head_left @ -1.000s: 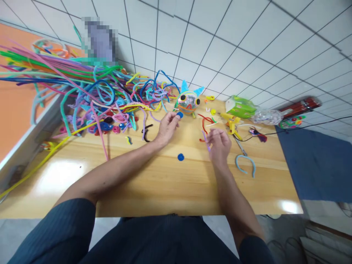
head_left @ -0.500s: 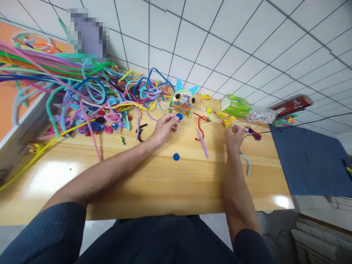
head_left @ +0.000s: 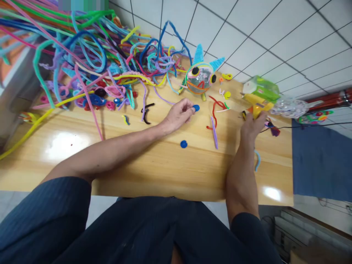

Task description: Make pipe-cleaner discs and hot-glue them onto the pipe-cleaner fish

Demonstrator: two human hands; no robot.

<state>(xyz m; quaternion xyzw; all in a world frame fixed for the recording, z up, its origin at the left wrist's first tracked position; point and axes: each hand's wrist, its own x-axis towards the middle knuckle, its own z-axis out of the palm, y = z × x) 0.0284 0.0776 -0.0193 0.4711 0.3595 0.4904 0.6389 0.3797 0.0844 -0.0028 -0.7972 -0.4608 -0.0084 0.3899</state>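
My left hand (head_left: 178, 116) pinches a small blue coiled pipe-cleaner disc (head_left: 196, 107) between thumb and fingertips, above the wooden table. A second blue disc (head_left: 183, 144) lies nearer to me. At the right, my right hand (head_left: 252, 126) is closed around a yellow glue gun (head_left: 257, 104), its nozzle pointing left. Between and behind the hands stands a clear figure (head_left: 200, 79) with blue ears, black-and-yellow eyes and an orange outline. Red pipe cleaner (head_left: 214, 112) and a folded purple piece (head_left: 214, 134) lie between my hands.
A big tangle of colourful pipe cleaners (head_left: 96, 66) covers the left and back of the table. A green-and-white packet (head_left: 261, 88), a clear bead-like bundle (head_left: 290, 107) and a dark red cylinder (head_left: 330, 99) stand at the back right, by the tiled wall. A black cord (head_left: 316, 125) runs rightward.
My right hand has taken a firmer grip on the glue gun, which has turned and seems lifted. The left hand still holds the blue disc. The whole view has shifted with my head.
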